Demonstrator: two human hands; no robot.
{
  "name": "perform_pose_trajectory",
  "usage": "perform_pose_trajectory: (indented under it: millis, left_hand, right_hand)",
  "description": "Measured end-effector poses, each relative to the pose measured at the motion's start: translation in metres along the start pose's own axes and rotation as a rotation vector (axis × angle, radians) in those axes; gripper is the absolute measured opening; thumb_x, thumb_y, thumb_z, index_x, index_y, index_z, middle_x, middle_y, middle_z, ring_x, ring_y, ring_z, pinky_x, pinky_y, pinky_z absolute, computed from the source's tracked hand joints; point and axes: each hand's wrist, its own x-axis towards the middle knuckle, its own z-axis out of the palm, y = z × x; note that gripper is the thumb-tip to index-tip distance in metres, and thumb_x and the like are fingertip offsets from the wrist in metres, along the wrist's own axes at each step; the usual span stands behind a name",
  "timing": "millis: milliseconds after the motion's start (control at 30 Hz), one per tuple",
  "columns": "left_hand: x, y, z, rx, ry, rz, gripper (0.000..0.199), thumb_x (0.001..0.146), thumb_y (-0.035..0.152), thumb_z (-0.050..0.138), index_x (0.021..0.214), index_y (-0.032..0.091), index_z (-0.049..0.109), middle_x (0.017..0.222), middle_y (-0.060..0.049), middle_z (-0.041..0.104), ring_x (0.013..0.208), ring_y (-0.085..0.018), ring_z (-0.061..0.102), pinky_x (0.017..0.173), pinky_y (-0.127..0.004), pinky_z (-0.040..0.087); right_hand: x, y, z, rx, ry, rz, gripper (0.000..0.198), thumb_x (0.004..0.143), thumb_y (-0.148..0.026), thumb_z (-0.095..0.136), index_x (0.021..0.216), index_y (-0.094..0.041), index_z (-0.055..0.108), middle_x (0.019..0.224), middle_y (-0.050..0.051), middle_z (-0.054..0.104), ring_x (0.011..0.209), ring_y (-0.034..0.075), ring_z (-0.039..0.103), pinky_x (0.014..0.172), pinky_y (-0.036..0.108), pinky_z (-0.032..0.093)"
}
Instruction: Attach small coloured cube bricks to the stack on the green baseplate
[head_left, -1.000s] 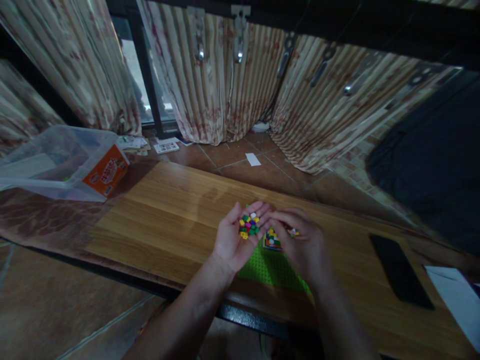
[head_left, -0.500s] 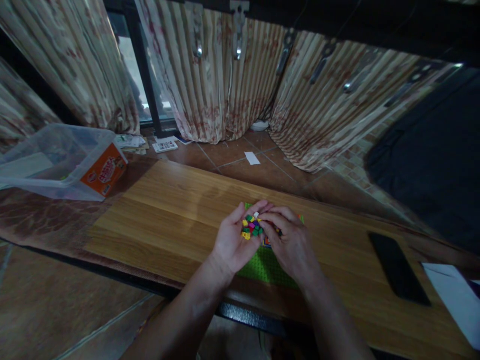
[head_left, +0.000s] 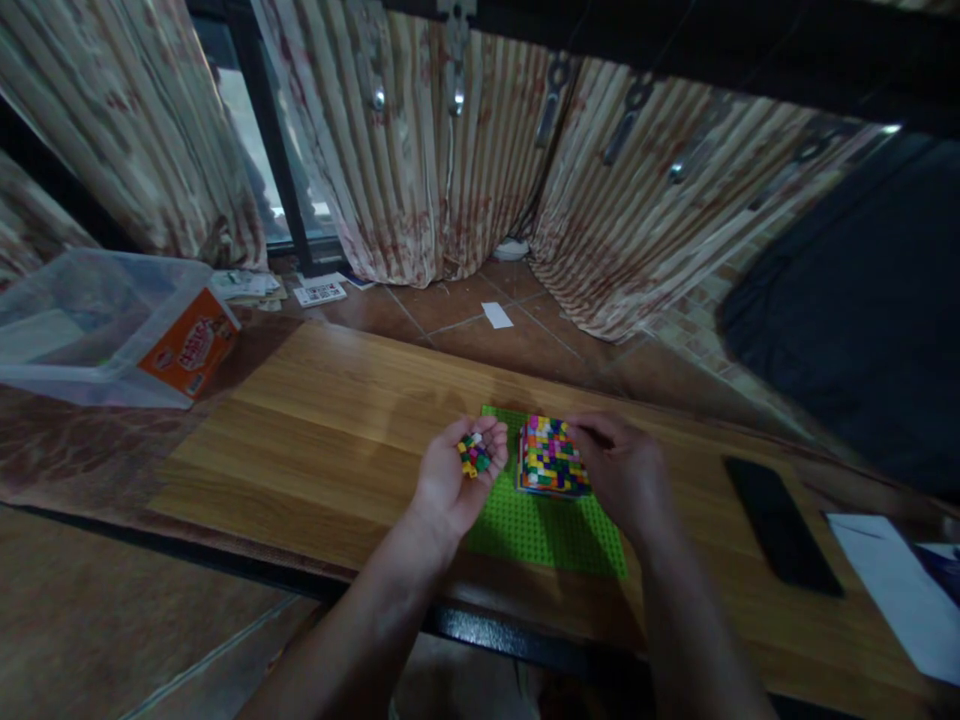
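Note:
My left hand (head_left: 454, 475) is cupped, palm up, around a small heap of toy building bricks (head_left: 474, 455) in yellow, green, pink and white. To its right, a multicoloured block of stacked bricks (head_left: 553, 457) stands on a green studded baseplate (head_left: 540, 535). At the block's upper right corner is my right hand (head_left: 619, 465), its thumb and fingertips pinched together. Whatever they pinch is too small or hidden to make out. That hand covers part of the block's right side and of the baseplate.
The baseplate lies on a wooden board (head_left: 337, 430) set on a low table. A clear plastic box (head_left: 105, 330) with an orange label stands at the left. On the right are a black phone (head_left: 782, 525) and a white paper (head_left: 892, 580). Striped curtains (head_left: 420, 170) hang behind.
My right hand has moved from the bricks in my left palm rightward to the block's upper right corner, uncovering the block. My left hand has shifted slightly left, still cupping its bricks.

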Motion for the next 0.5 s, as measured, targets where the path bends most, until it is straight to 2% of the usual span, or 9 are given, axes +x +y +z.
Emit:
perform_pose_trajectory:
  millis: [233, 500]
  left_hand:
    - [0.0, -0.002, 0.001, 0.027, 0.004, 0.009, 0.028, 0.091, 0.015, 0.047, 0.073, 0.005, 0.066, 0.069, -0.011, 0.066, 0.06, -0.011, 0.062, 0.057, -0.02, 0.054]
    - [-0.002, -0.001, 0.001, 0.026, -0.001, 0.006, 0.026, 0.09, 0.015, 0.048, 0.073, 0.006, 0.065, 0.068, -0.011, 0.066, 0.061, -0.011, 0.061, 0.058, -0.019, 0.053]
  right_hand:
    - [-0.001, -0.001, 0.012, -0.161, 0.021, -0.102, 0.023, 0.085, -0.026, 0.05, 0.082, -0.018, 0.071, 0.086, 0.008, 0.072, 0.073, 0.02, 0.065, 0.07, 0.033, 0.048]
    - [-0.002, -0.001, 0.02, -0.168, 0.057, -0.109, 0.022, 0.086, -0.029, 0.052, 0.079, -0.02, 0.071, 0.08, 0.006, 0.071, 0.071, 0.021, 0.065, 0.069, 0.034, 0.049]
